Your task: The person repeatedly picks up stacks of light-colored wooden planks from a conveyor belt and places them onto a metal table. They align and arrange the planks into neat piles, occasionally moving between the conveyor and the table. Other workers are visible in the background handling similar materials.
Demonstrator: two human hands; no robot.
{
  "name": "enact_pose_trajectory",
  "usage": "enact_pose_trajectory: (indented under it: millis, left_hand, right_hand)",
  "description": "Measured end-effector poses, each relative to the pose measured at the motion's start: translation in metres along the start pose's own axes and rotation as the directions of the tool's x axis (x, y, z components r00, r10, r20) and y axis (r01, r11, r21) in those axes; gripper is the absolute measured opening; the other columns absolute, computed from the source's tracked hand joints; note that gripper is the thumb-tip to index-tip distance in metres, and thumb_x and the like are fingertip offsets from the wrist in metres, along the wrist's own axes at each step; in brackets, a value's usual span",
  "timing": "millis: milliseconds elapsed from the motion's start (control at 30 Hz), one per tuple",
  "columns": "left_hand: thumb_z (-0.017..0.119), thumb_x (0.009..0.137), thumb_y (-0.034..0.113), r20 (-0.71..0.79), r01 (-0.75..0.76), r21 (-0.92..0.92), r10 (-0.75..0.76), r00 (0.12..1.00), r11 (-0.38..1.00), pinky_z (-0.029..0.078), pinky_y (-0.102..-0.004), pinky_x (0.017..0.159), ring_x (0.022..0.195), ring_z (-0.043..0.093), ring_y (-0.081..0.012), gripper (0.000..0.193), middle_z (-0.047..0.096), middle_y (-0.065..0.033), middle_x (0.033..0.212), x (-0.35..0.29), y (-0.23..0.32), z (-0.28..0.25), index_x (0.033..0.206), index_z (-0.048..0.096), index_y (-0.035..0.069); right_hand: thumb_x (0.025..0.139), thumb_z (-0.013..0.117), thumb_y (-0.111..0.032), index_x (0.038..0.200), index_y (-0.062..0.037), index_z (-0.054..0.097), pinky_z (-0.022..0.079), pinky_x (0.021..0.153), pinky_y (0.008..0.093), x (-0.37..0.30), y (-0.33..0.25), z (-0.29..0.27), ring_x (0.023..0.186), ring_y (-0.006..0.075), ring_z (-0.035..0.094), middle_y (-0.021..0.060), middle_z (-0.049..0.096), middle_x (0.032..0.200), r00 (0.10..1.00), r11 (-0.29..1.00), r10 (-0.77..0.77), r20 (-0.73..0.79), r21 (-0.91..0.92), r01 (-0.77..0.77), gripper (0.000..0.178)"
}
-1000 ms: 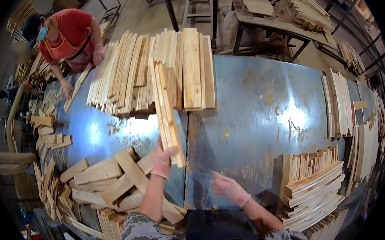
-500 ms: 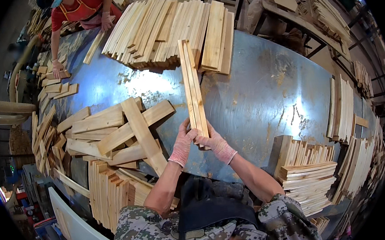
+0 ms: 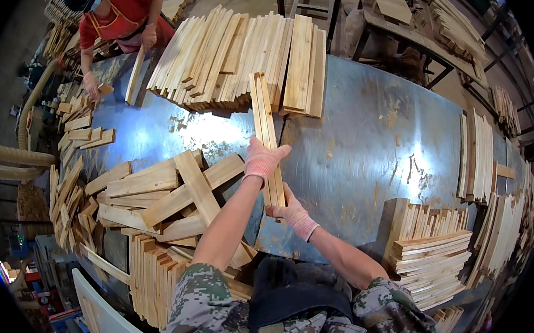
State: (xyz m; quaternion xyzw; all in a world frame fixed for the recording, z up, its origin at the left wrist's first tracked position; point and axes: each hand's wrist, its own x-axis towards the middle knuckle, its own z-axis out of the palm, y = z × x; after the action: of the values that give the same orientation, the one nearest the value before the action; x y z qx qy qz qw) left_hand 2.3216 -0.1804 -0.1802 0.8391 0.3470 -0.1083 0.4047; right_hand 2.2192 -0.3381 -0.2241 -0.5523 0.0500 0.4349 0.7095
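Observation:
A few long, narrow wooden strips [image 3: 268,124] lie side by side in a bundle, pointing away from me over the metal table [image 3: 364,135]. My left hand [image 3: 263,157], in a pinkish knit glove, is wrapped round the middle of the bundle with its thumb out to the right. Gloved the same way, my right hand [image 3: 293,212] grips the bundle's near end. The strips' far end reaches the front of a large stack of wooden strips [image 3: 210,59]. To the left of my left forearm lies a loose heap of boards [image 3: 151,193].
Across the table at far left, a co-worker in red [image 3: 123,19] handles wood pieces. Neat strip stacks stand at right [image 3: 430,248] and near left [image 3: 154,282]. Two wide boards [image 3: 302,65] lie beside the large stack. A hose [image 3: 33,105] curves along the left edge.
My left hand has moved from the near end up to the middle of the bundle. My right hand stays at the near end. The co-worker has raised a strip upright.

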Motion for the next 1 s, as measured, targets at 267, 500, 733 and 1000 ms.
enact_pose_trajectory:
  millis: [267,500,733,1000]
  left_hand:
    - [0.084,0.079,0.033,-0.043,0.121,-0.004,-0.121,0.992,0.993,0.056,-0.0447,0.101,0.113,0.072,-0.0404,0.08,0.071,-0.0269,0.12,0.02,-0.013,0.008,0.138,0.045,-0.004]
    - [0.085,0.077,0.031,-0.289,-0.257,-0.205,0.193,0.938,0.944,0.057,-0.0459,0.095,0.109,0.072,-0.0388,0.071,0.072,-0.0259,0.119,-0.055,-0.071,0.028,0.132,0.053,-0.001]
    - [0.08,0.076,0.011,-0.11,-0.4,-0.429,0.392,0.913,0.81,0.058,-0.0401,0.09,0.102,0.071,-0.0262,0.064,0.072,-0.0161,0.111,-0.173,-0.055,0.07,0.135,0.056,0.0]
    - [0.082,0.072,0.033,0.181,-0.364,0.039,0.352,0.918,0.931,0.058,-0.0462,0.093,0.108,0.073,-0.0383,0.074,0.073,-0.0237,0.118,-0.28,-0.092,0.013,0.14,0.059,0.011]
  right_hand:
    - [0.078,0.09,-0.021,0.167,-0.0107,0.021,0.058,0.072,0.0344,-0.004,0.004,0.018,0.094,0.0254,0.069,0.0144,0.065,0.124,0.978,0.94,0.111,-0.179,-0.299,-0.162,0.113]
    - [0.076,0.091,-0.027,0.168,-0.0011,0.016,0.055,0.103,0.0436,-0.068,0.021,0.018,0.126,0.0376,0.064,0.0261,0.058,0.142,0.976,0.817,-0.001,-0.218,-0.563,-0.125,0.121]
    - [0.079,0.088,-0.032,0.167,0.0012,0.019,0.04,0.121,0.0411,-0.149,-0.012,-0.021,0.145,0.0419,0.048,0.0298,0.047,0.156,0.937,0.83,-0.232,-0.259,-0.555,0.052,0.116]
    - [0.097,0.074,-0.01,0.17,-0.0019,0.015,0.036,0.125,0.0468,-0.278,0.04,-0.096,0.156,0.0381,0.035,0.027,0.033,0.169,0.946,0.989,-0.118,-0.302,0.046,0.138,0.094]
